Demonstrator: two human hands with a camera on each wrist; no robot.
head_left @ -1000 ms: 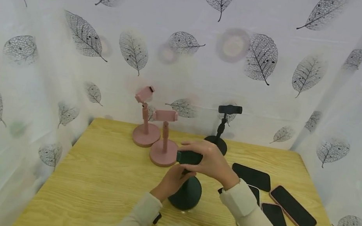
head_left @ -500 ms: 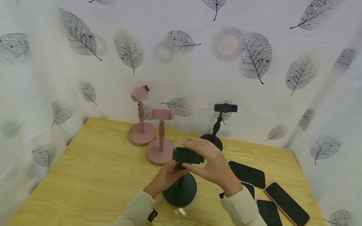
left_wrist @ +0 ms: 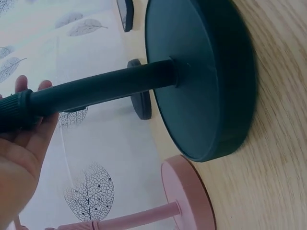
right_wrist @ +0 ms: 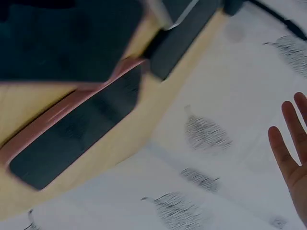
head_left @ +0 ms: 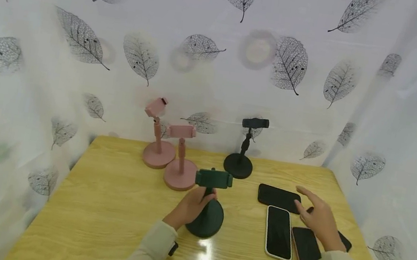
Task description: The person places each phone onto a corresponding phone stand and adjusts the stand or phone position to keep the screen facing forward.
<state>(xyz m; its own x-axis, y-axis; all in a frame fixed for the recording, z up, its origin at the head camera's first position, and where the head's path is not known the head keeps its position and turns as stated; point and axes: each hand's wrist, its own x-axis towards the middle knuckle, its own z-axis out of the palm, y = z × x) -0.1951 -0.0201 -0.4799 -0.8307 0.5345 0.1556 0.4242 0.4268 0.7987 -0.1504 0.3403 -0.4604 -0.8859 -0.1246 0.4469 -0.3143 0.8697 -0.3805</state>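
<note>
A dark green phone stand (head_left: pixel 214 179) stands upright on its round base in the middle of the table. My left hand (head_left: pixel 189 205) holds it by the stem below the clamp. In the left wrist view, the fingers (left_wrist: pixel 36 134) curl behind the ribbed collar of the stem. My right hand (head_left: pixel 319 220), holding nothing, is over the phones at the right with thumb and fingers spread. Below it lie a black phone (head_left: pixel 278 198), a white-edged phone (head_left: pixel 279 233) and a pink-edged phone (head_left: pixel 307 255). Another pink-edged phone (right_wrist: pixel 76 127) is partly hidden by the hand in the head view.
Two pink phone stands (head_left: pixel 180 174) are at the back left, one with its clamp tilted. A black phone stand (head_left: pixel 239 166) is near the back edge. A white curtain (head_left: pixel 216 81) with leaf prints surrounds the wooden table (head_left: pixel 110 205).
My right hand has left the green stand's clamp and moved right, over the phones. My left hand keeps its grip on the stem. The head view has shifted slightly.
</note>
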